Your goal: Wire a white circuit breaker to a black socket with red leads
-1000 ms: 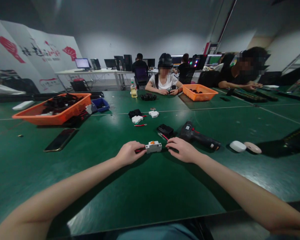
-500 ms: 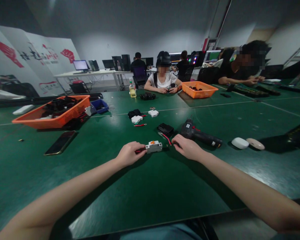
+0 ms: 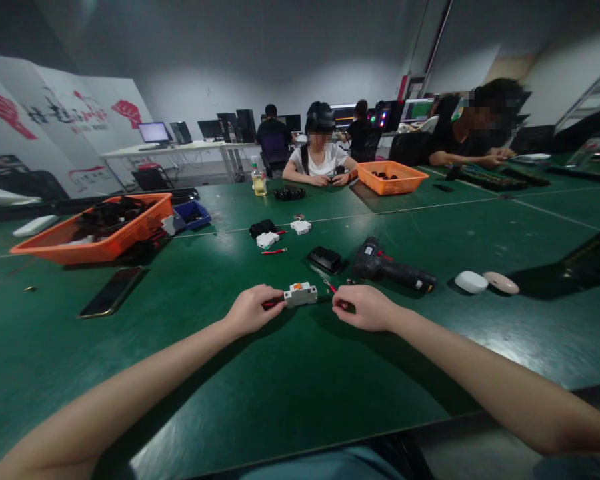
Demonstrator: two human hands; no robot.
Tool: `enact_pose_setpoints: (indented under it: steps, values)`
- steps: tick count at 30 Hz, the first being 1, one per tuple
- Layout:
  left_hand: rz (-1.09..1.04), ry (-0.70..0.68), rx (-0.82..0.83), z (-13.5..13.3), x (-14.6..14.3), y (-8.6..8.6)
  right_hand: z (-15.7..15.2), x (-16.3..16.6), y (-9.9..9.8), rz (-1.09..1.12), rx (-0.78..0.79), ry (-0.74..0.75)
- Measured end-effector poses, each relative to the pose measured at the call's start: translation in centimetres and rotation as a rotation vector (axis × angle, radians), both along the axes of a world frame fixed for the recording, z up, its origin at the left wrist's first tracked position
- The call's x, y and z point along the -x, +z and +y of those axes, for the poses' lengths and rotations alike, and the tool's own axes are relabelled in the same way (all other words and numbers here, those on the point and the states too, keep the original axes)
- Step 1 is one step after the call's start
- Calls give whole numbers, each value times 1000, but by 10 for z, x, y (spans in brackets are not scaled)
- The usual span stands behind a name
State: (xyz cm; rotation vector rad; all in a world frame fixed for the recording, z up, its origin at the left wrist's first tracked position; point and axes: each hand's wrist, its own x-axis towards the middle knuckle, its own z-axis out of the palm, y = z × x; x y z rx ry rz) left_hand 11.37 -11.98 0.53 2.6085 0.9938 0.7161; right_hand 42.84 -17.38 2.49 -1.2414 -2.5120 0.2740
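Observation:
My left hand is closed at the left end of a small white circuit breaker with an orange switch. A bit of red wire shows beneath those fingers. My right hand, just right of the breaker, pinches a short red wire whose metal ring terminal points toward the breaker. Beyond my hands lie a black plastic case and a black cordless screwdriver. Farther back, two more white breakers and another red wire rest on the green table.
At left are an orange basket of black parts, a blue bin and a phone. A white case lies at right. Across the table, a person sits beside another orange basket and a bottle.
My right hand has picked up the red wire from beside the black case and brought it nearer the breaker. My left hand stays at the breaker. The view has shifted slightly.

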Motion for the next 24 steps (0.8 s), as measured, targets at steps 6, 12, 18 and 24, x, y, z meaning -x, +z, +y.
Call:
enact_pose_setpoints:
  steps: [6, 12, 18, 24]
  values:
    - [-1, -6, 53, 2, 1, 1, 6, 6, -2, -87, 59, -361]
    - [4, -41, 75, 4, 1, 5, 8, 3, -5, -6, 133, -378]
    - [-29, -31, 161, 7, 0, 6, 6, 3, -4, 424, 265, -351]
    - [-167, -2, 512, 18, 4, 0, 13, -1, -12, 790, 504, -324]
